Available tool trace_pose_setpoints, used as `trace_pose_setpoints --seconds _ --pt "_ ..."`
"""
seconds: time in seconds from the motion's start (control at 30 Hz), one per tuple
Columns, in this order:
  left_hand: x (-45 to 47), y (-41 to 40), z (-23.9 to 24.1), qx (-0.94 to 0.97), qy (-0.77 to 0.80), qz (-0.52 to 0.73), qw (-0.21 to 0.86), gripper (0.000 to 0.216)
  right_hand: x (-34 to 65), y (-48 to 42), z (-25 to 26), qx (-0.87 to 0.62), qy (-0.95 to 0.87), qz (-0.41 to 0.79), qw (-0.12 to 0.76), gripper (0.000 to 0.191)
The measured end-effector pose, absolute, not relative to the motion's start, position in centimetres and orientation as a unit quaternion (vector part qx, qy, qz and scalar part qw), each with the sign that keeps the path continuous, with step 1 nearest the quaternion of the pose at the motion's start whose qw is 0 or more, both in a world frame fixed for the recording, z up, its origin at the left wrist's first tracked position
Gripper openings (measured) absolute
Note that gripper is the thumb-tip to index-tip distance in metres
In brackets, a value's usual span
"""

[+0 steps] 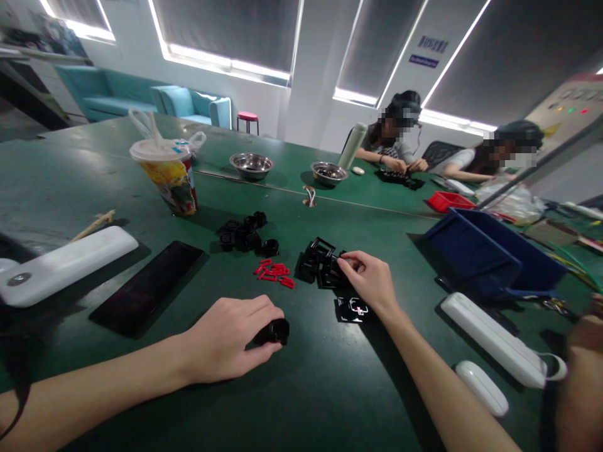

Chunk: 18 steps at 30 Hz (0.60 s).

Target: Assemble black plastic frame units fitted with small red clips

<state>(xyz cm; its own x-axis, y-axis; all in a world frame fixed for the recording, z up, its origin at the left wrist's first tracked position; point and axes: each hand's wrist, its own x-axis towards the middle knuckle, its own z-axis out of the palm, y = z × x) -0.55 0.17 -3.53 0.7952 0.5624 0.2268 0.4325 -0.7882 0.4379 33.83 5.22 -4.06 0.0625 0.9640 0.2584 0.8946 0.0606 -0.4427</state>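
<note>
My left hand (230,336) rests on the green table, fingers curled around a small black ring-shaped plastic part (279,331). Farther right, my right hand (372,279) is in a pinch at the edge of a pile of black plastic frames (321,248); its fingertips are on one frame, partly hidden by the fingers. Several small red plastic pieces (277,271) lie between the two hands. Behind them is a heap of black housings (245,232). A flat black piece with a shiny cut-out (352,309) lies just below my right hand.
A phone (148,285), a white elongated device (70,263) and a drink cup (166,179) stand left. Two metal bowls (251,166) sit farther back. At right are a blue bin (490,251), a white device (494,339) and a white case (481,387). Two people work across the table.
</note>
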Motion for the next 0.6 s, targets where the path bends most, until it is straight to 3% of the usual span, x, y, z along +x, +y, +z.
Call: trace_pose_setpoints --seconds 0.33,0.6 --pt "-0.62 0.00 -3.33 0.928 0.270 0.169 0.194 0.024 33.59 5.22 -3.86 -0.688 -0.670 0.078 0.268 0.025" --pt "-0.45 0.13 -3.31 0.927 0.272 0.171 0.193 0.024 33.59 4.96 -3.21 -0.672 -0.644 0.113 0.348 0.028"
